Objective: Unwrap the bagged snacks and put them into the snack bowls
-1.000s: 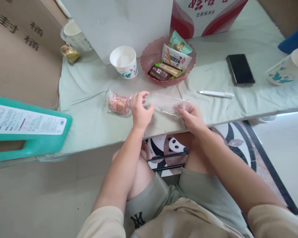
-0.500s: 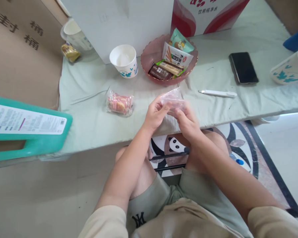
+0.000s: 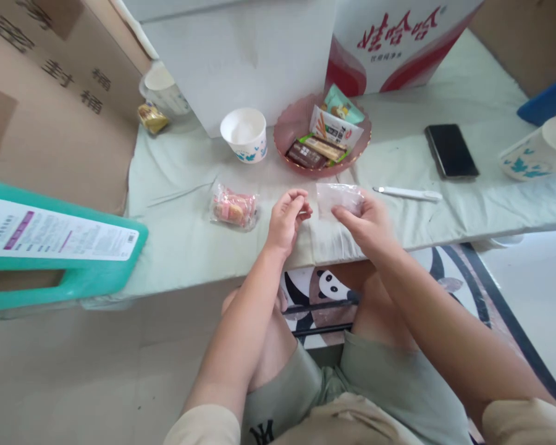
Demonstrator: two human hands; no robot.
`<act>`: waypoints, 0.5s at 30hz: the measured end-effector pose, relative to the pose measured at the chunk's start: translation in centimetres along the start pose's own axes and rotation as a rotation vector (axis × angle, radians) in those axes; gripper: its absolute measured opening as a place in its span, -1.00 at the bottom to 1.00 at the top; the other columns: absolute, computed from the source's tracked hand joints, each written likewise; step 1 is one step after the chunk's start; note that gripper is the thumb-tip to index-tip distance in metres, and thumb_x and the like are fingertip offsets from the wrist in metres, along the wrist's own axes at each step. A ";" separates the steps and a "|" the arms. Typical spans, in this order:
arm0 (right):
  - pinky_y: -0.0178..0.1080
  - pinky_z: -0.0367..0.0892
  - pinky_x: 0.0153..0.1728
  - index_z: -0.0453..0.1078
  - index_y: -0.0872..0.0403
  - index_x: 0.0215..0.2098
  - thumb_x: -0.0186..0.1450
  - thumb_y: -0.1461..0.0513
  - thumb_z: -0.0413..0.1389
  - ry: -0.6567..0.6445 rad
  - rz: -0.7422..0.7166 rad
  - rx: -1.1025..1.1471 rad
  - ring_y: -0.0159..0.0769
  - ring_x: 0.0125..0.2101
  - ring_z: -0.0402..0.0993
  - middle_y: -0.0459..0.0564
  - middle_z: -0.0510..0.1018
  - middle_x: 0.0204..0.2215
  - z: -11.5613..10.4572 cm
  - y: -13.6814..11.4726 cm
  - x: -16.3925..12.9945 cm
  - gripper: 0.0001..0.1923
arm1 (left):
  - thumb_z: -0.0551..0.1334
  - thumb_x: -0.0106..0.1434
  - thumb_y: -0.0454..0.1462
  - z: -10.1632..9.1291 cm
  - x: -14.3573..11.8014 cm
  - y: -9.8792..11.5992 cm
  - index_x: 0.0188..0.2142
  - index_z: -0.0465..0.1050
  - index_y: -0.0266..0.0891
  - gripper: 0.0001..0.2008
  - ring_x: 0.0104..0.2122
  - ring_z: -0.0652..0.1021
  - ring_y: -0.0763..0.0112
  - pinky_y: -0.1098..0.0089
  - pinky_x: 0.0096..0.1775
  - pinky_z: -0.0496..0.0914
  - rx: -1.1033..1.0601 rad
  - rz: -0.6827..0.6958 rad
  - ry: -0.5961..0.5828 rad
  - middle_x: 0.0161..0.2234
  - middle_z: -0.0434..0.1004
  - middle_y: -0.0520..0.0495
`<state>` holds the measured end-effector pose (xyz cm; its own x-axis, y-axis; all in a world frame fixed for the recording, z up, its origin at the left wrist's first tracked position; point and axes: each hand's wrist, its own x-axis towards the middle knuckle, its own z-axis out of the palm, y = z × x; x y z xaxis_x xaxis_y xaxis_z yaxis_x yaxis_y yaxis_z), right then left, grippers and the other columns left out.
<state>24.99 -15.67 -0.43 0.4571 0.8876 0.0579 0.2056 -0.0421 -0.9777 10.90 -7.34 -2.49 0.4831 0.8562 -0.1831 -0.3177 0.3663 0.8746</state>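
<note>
The right hand pinches a clear plastic bag between thumb and fingers, holding it just above the tabletop. The left hand sits just beside it, fingers curled together, thumb meeting fingertips; whether it grips anything I cannot tell. Left of the left hand lies one wrapped pink snack packet. Beyond both hands stands one pink bowl heaped with several snack packs, with one paper cup to its left. Right of the right hand lies one white pen, then one black phone, and farther off a second paper cup. A teal container juts in far left.
</note>
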 end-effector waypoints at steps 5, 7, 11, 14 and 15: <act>-0.23 0.20 -0.38 0.25 0.01 -0.46 0.19 0.19 0.27 0.017 -0.258 -0.210 -0.34 -0.43 0.27 -0.13 0.29 -0.52 0.8 -4.4 4.9 -0.75 | 0.33 0.13 -0.12 -1.1 0.6 1.0 -0.37 0.39 -0.21 -0.77 -0.49 0.41 0.56 0.46 -0.34 0.34 -0.045 -0.005 0.031 -0.52 0.36 0.10; -0.24 0.25 -0.33 0.19 0.01 -0.47 0.18 0.25 0.27 -0.007 -0.368 -0.302 -0.32 -0.39 0.30 -0.14 0.25 -0.52 2.6 -6.4 8.1 -0.71 | 0.33 0.10 -0.08 -1.5 0.9 1.3 -0.38 0.38 -0.20 -0.73 -0.51 0.39 0.54 0.44 -0.36 0.31 -0.030 0.005 0.021 -0.54 0.35 0.11; -0.24 0.33 -0.18 0.25 0.01 -0.38 0.17 0.38 0.25 -0.180 -0.513 -0.489 -0.34 -0.33 0.36 -0.16 0.34 -0.47 8.4 -8.3 15.8 -0.74 | 0.33 0.09 -0.03 -1.9 1.3 1.7 -0.39 0.37 -0.20 -0.69 -0.52 0.37 0.53 0.42 -0.37 0.29 -0.063 0.008 0.007 -0.54 0.34 0.10; -0.18 0.37 -0.12 0.35 0.03 -0.47 0.01 0.50 0.28 -0.291 -0.517 -0.455 -0.31 -0.34 0.40 -0.16 0.31 -0.54 13.2 -7.1 21.8 -0.69 | 0.33 0.08 -0.04 -2.1 1.6 1.9 -0.40 0.37 -0.19 -0.70 -0.52 0.36 0.53 0.42 -0.37 0.29 -0.094 -0.021 -0.020 -0.54 0.32 0.10; -0.14 0.38 -0.13 0.37 0.05 -0.55 -0.07 0.54 0.29 -0.294 -0.490 -0.361 -0.28 -0.35 0.43 -0.17 0.28 -0.59 14.5 -6.4 23.7 -0.68 | 0.33 0.08 -0.05 -2.2 1.7 1.9 -0.41 0.36 -0.19 -0.71 -0.52 0.36 0.52 0.42 -0.37 0.29 -0.109 -0.034 -0.033 -0.55 0.32 0.09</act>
<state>21.95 12.30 4.29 -0.0066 0.9289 0.3703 0.6287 0.2919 -0.7208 9.31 -4.42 -2.10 0.5210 0.8309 -0.1953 -0.3869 0.4338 0.8137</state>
